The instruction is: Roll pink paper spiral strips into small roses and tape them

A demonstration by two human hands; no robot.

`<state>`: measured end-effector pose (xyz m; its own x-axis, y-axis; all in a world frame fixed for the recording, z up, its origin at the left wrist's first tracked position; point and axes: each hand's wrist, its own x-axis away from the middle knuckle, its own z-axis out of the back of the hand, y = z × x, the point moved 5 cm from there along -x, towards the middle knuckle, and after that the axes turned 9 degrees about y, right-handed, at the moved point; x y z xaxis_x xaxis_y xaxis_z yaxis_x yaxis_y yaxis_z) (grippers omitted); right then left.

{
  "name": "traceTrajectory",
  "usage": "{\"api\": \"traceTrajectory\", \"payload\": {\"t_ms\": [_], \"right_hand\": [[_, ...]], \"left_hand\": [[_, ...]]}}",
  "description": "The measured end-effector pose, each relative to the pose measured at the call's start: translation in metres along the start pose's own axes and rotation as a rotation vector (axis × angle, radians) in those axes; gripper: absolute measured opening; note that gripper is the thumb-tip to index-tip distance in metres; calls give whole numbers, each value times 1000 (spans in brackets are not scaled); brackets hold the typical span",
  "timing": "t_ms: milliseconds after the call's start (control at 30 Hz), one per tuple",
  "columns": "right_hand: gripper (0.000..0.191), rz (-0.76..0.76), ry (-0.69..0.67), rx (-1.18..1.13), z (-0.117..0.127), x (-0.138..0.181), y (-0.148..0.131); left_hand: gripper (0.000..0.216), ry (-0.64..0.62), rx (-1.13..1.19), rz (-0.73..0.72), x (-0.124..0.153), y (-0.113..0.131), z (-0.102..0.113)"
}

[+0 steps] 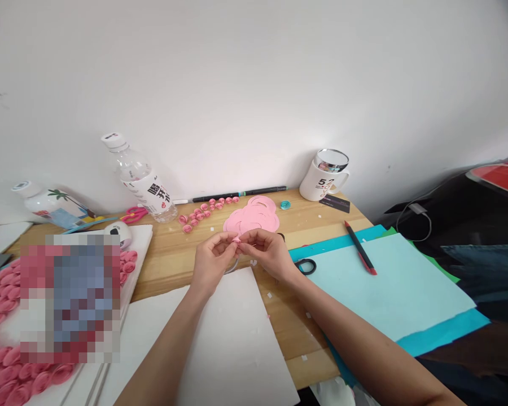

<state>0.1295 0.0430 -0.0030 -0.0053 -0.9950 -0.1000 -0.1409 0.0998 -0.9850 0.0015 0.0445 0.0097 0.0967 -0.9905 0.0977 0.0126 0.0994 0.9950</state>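
above the wooden table (pixel 169 262), left hand (pixel 211 260) and right hand (pixel 271 255) pinch a small pink paper piece (pixel 236 239), fingertips nearly closed — probably because it's so slight — with pink cut-outs (pixel 258 211) piled just beyond, seemingly for easy reach.

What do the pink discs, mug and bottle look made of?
Pink discs: likely matte paper or thin card; flat, thin cut edges.
Mug: probably glazed ceramic, from its smooth sheen; reflective rim perhaps metal.
Bottle: likely clear plastic; see-through, with highlights.
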Motion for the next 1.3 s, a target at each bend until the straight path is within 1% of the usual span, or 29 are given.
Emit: {"api": "traceTrajectory", "payload": {"t_ms": [200, 367, 467, 567, 667, 733, 833, 933, 1067, 1167, 1233, 1300], "right_hand": [[18, -6, 28, 7, 2, -1, 2], [20, -91, 37, -59, 4, -2, 6], [22, -198, 43, -127, 5, -2, 9], [24, -271, 29, -163, 4, -2, 11], [24, -303, 6, -203, 2, -1, 14], [22, -326, -12, -244, 1, -1, 15], [21, -393, -27, -321, 0, 0, 16], [20, -471, -24, -391, 1, 1, 18], [19, -526, -49, -410, 1, 1, 20], [19, -501, -58, -390, 1, 1, 20], [19, -438, -53, -347, 1, 0, 18], [21, -343, -52, -269, 1, -1, 16]], "left_hand": [[17, 0, -50, -57, 1, 2, 0], [22, 32, -130, -162, 1, 4, 1], [16, 49, -203, -268, 1, 6, 1], [12, 57, -340, -434, 3, 10, -1], [18, 63, -451, -586, 8, 14, -4], [23, 73, -485, -635, 10, 16, -6], [23, 81, -484, -632, 11, 16, -6], [16, 63, -456, -604, 10, 16, -6], [11, 57, -434, -578, 9, 16, -5], [10, 71, -413, -529, 9, 15, -4], [10, 90, -399, -478, 8, 14, -2], [11, 115, -396, -426, 6, 11, 0]]}}
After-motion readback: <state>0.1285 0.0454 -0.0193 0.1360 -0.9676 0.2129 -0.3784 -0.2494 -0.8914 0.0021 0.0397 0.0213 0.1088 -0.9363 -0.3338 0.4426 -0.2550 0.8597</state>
